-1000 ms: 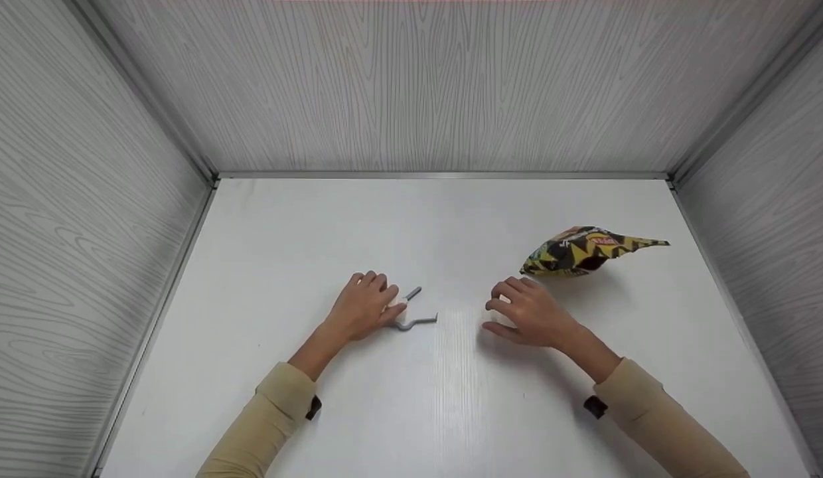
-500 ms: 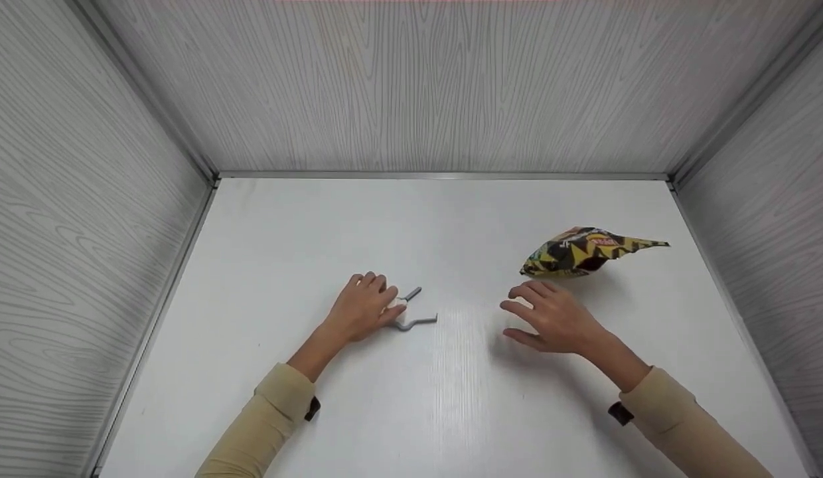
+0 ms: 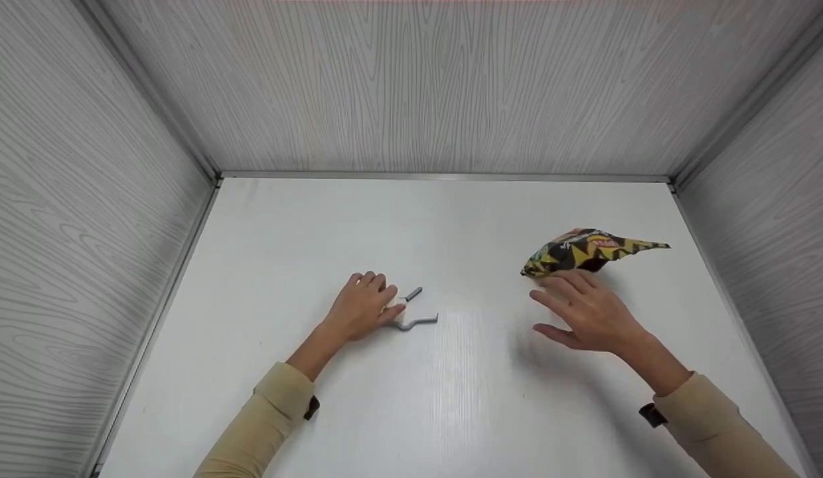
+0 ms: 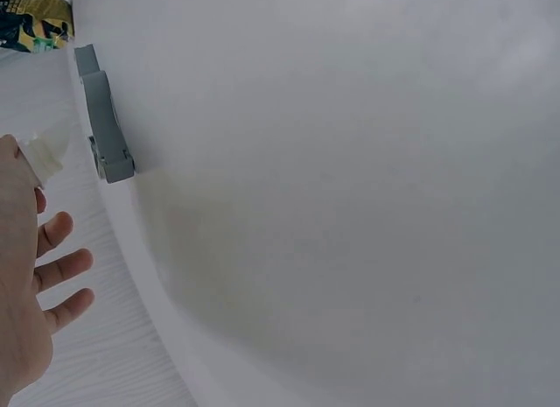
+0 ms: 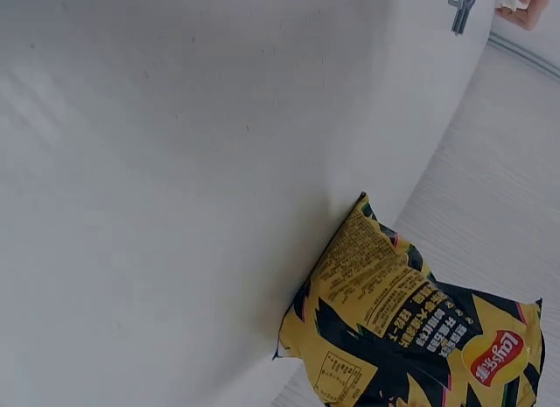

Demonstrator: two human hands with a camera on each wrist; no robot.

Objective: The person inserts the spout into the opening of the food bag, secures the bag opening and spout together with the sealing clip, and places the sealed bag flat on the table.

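My left hand (image 3: 360, 309) is low over the table, left of centre. Its thumb and finger pinch a small whitish translucent piece (image 4: 44, 159), clearest in the left wrist view. Just beside it is a grey plastic clip (image 4: 107, 118); from above, its two arms (image 3: 423, 321) spread apart. Whether clip and whitish piece are joined, I cannot tell. My right hand (image 3: 592, 314) hovers with loosely bent fingers and holds nothing. Its fingertips overlap the lower edge of a yellow-and-black chip bag (image 3: 574, 251) from above; contact is unclear. The bag's printed side (image 5: 394, 311) fills the right wrist view's lower right.
A white tabletop (image 3: 451, 411) lies under both hands. Grey wood-grain panels enclose it: a back wall (image 3: 438, 86), a left wall (image 3: 73, 232) and a right wall (image 3: 770, 186). A metal strip (image 3: 445, 176) runs along the back edge.
My right hand has moved to the right, nearer the front of the chip bag, and its fingers have spread somewhat. My left hand, the clip and the bag stay in place.
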